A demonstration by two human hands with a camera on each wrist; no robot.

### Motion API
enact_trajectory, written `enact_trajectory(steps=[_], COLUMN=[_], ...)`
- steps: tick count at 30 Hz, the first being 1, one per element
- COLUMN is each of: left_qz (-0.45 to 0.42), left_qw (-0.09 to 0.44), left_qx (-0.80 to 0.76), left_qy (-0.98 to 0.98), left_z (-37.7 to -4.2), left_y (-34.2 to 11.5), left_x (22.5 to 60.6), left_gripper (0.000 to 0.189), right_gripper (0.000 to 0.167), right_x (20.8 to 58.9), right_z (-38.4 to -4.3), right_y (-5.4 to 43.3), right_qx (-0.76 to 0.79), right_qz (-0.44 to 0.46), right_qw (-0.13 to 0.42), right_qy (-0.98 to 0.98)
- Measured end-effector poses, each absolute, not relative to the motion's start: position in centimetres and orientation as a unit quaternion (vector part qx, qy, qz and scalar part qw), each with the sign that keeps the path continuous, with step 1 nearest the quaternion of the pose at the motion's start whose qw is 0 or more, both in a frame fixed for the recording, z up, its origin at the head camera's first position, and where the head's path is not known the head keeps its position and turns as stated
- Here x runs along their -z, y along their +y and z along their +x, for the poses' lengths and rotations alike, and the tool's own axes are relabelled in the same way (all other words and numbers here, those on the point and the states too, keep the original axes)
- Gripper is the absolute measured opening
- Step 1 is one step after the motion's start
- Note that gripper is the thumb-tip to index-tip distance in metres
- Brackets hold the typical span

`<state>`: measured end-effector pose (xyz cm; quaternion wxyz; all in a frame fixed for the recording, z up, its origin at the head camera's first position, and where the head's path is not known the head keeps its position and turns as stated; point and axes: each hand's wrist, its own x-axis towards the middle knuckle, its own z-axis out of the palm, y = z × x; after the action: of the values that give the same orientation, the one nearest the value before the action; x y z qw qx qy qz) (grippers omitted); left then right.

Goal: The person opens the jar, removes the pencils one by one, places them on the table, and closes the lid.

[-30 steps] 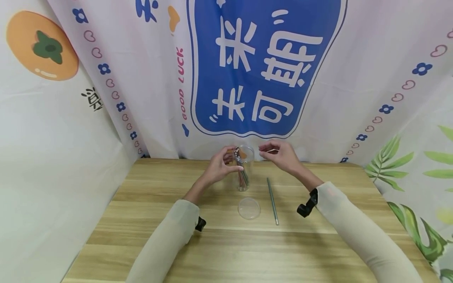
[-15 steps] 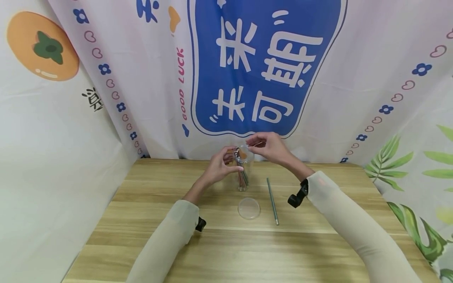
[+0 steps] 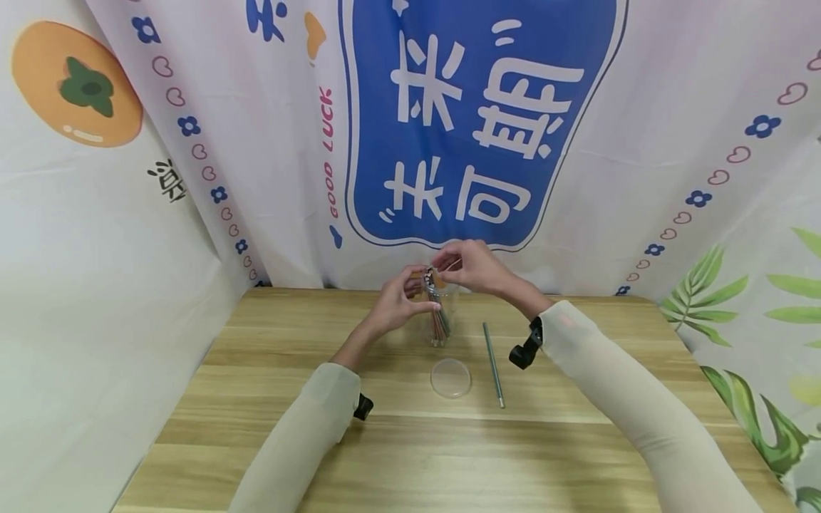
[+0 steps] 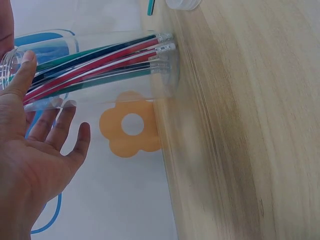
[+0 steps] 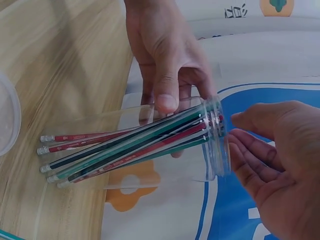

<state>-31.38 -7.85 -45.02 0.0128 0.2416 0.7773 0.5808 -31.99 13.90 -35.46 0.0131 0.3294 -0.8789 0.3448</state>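
Observation:
A clear jar (image 3: 454, 308) with a ribbed neck stands upright near the table's back edge. Red, green and dark pencils (image 5: 150, 142) lean inside it, with metal-banded ends at the bottom. My left hand (image 3: 399, 303) holds the jar near its neck, thumb on the near side and fingers behind, as the left wrist view also shows. At the jar's mouth is my right hand (image 3: 477, 268), its fingers loosely bent. In the right wrist view its thumb and fingers stand apart beside the rim, with no pencil visible between them.
A round clear lid (image 3: 451, 378) lies on the wooden table (image 3: 410, 456) in front of the jar. To its right lies a single green pencil (image 3: 494, 367). A printed curtain (image 3: 295, 235) hangs just behind the table.
My right hand has moved left from beside the jar to its mouth. My left hand and the jar have stayed in place, as have the lid and loose pencil.

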Motion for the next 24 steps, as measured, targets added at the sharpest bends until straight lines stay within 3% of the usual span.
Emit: enact_trajectory(steps=[24], left_qz=[0.24], left_qw=[0.009], left_qx=[-0.576], left_qy=[0.781], left_z=[-31.4], left_y=[-7.7], left_x=[44.9], left_gripper=[0.075], right_gripper=[0.017], right_x=[36.0], right_z=[-32.7], right_y=[12.6], right_qx=[-0.294], right_qz=[0.356], right_qw=[0.031], right_qy=[-0.887])
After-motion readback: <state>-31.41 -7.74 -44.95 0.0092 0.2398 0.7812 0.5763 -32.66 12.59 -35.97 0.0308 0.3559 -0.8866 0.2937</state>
